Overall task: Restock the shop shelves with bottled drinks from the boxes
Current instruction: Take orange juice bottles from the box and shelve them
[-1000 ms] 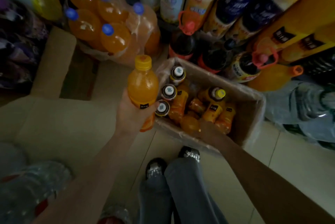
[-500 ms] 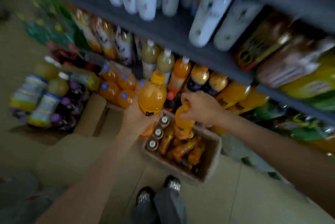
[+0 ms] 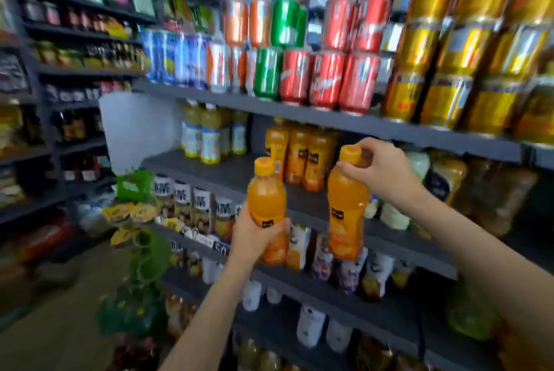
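I see left hand (image 3: 254,234) gripping lower body of left orange bottle (image 3: 266,199); right hand (image 3: 380,169) pinching cap of right orange bottle (image 3: 346,208), both upright before shelf (image 3: 233,171).

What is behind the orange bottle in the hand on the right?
Behind the orange bottle held by the right hand is a dark shelf with matching orange bottles standing at the back. The bottle and hand cover whatever sits directly behind them.

Shop interior, bright overhead light. Dark grey metal shelving (image 3: 329,118) fills right and centre, w/ more dark racks (image 3: 75,70) at left. Tan floor (image 3: 60,325) lower left. Green leafy plant (image 3: 144,265) by shelf end. View blurred.
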Action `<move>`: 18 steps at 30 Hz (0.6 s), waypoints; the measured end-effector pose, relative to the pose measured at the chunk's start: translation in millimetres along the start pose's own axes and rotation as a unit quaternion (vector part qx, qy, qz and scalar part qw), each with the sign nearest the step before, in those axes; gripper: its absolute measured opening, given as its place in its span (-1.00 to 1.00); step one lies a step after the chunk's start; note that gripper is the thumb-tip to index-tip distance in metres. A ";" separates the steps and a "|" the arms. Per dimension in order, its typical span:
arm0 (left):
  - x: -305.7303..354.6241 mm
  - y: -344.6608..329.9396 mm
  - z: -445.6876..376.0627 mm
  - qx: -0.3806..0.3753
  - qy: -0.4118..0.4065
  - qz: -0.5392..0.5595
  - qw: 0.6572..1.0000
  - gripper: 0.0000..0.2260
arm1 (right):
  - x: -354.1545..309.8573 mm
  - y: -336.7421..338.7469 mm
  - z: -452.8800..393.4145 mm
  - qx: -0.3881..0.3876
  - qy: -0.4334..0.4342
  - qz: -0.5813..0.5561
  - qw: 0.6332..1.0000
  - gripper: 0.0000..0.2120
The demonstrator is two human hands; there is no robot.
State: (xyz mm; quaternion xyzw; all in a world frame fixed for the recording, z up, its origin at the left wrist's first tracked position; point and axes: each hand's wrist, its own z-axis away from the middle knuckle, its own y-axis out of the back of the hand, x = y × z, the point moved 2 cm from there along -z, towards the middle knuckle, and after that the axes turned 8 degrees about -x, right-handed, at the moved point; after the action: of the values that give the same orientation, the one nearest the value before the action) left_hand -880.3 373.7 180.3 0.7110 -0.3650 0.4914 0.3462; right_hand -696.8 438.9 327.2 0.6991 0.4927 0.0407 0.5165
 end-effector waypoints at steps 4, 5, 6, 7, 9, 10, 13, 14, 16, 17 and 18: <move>14.3 6.7 -48.6 -0.037 -0.020 -0.022 0.999 -0.46 | -10.9 2.2 -34.1 0.038 0.015 0.047 0.998 -0.79; 13.3 9.4 -61.8 -0.046 -0.029 -0.033 0.998 -0.46 | -10.2 -5.1 -41.7 0.042 0.014 0.053 0.998 -0.79; 9.6 12.1 -76.3 -0.052 -0.032 -0.047 0.997 -0.46 | -8.4 -15.4 -48.6 0.047 0.013 0.063 0.997 -0.79; 6.5 14.5 -90.0 -0.058 -0.033 -0.062 0.996 -0.44 | -5.6 -29.0 -55.3 0.054 0.011 0.078 0.995 -0.78; -4.1 18.5 -117.6 -0.077 -0.026 -0.079 0.994 -0.37 | 3.0 -60.5 -67.2 0.070 0.002 0.100 0.993 -0.77; -8.5 19.7 -129.5 -0.094 -0.024 -0.078 0.992 -0.36 | 9.3 -76.6 -72.8 0.077 -0.010 0.097 0.992 -0.77; -21.8 21.9 -160.4 -0.133 -0.030 -0.074 0.988 -0.40 | 28.5 -111.6 -88.9 0.106 -0.056 0.074 0.990 -0.78; -25.1 22.7 -169.7 -0.145 -0.030 -0.067 0.987 -0.42 | 33.1 -117.4 -94.6 0.119 -0.066 0.070 0.988 -0.78; -31.5 23.6 -188.4 -0.161 -0.026 -0.048 0.985 -0.46 | 38.2 -122.0 -106.6 0.146 -0.088 0.044 0.984 -0.79; -34.4 23.5 -195.8 -0.167 -0.022 -0.038 0.985 -0.48 | 40.4 -122.0 -111.7 0.160 -0.105 0.025 0.981 -0.81; -37.1 23.1 -202.5 -0.172 -0.019 -0.031 0.984 -0.50 | 42.5 -121.7 -117.2 0.171 -0.125 0.007 0.977 -0.81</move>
State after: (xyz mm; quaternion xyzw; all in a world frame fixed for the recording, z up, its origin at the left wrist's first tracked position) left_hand -999.8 541.2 204.3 0.6609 -0.4280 0.3971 0.4715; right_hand -820.2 547.5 269.4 0.7800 0.4191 -0.1283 0.4467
